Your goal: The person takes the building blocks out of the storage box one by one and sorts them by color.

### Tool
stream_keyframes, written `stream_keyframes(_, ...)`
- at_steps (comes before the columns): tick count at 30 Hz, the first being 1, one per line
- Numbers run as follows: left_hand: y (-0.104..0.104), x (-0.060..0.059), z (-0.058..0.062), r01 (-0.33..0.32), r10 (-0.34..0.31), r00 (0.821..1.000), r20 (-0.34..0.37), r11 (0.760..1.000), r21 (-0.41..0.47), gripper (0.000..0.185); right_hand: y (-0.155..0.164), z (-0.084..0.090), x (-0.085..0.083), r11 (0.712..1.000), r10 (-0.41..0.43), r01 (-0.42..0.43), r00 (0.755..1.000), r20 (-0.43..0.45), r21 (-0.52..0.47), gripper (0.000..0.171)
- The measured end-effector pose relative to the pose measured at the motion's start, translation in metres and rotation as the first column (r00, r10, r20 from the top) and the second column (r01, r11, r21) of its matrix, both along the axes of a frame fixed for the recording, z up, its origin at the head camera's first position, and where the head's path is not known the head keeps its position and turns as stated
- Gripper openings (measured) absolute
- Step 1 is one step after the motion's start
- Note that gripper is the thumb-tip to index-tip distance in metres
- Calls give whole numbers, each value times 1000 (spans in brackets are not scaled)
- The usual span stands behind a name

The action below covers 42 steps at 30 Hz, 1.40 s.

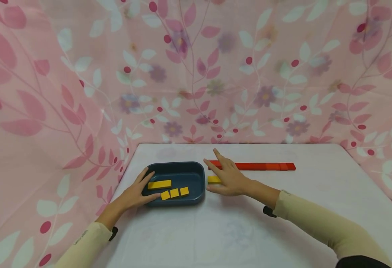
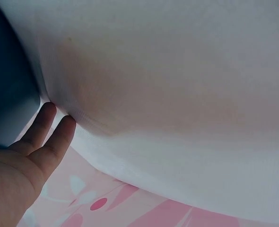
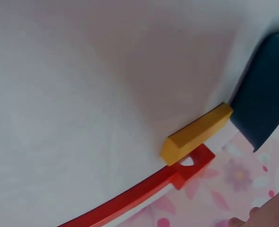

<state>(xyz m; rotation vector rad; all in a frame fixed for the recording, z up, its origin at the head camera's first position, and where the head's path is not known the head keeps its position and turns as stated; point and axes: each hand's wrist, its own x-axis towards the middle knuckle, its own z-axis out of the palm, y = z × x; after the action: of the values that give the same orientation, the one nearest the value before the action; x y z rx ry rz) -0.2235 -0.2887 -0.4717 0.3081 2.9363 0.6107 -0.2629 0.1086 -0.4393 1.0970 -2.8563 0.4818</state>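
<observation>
A dark blue tray (image 1: 196, 200) sits on the white table and holds one long yellow block (image 1: 159, 184) and three small yellow blocks (image 1: 174, 192). My left hand (image 1: 139, 190) rests against the tray's left side with straight fingers (image 2: 45, 137), thumb along the front rim. Another yellow block (image 1: 212, 179) lies just right of the tray (image 3: 265, 101), partly hidden under my right hand (image 1: 225, 178). That hand's fingers are spread and straight, and no finger shows on the block (image 3: 198, 134) in the right wrist view. A long red bar (image 1: 263, 166) lies behind it.
The table (image 1: 249, 230) is covered in white cloth. Pink floral fabric (image 1: 196, 74) hangs behind it and on both sides. The red bar (image 3: 144, 189) ends close to the yellow block and the tray's corner.
</observation>
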Motion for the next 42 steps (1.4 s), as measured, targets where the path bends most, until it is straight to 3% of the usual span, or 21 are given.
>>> stream_keyframes(12,-1,-1,-3,6,-6,1000,-14,1000,-1,101,-42,3,3,994,106,-105,994,-22,31,94)
stream_keyframes(18,0,-1,-2,6,-6,1000,-4,1000,0,101,-63,0,0,991,116,-114,993,-25,64,93)
stream_keyframes(29,-1,-1,-2,6,-6,1000,10,1000,3,99,-97,-6,-10,990,136,-136,991,-10,25,91)
stream_keyframes(35,-2,-1,-3,10,-10,1000,3,1000,9,99,-113,-6,-17,992,113,-110,992,49,-69,87)
stream_keyframes(42,-2,-1,-3,14,-14,1000,-11,1000,3,98,-127,-13,-24,953,214,-162,958,191,-256,79)
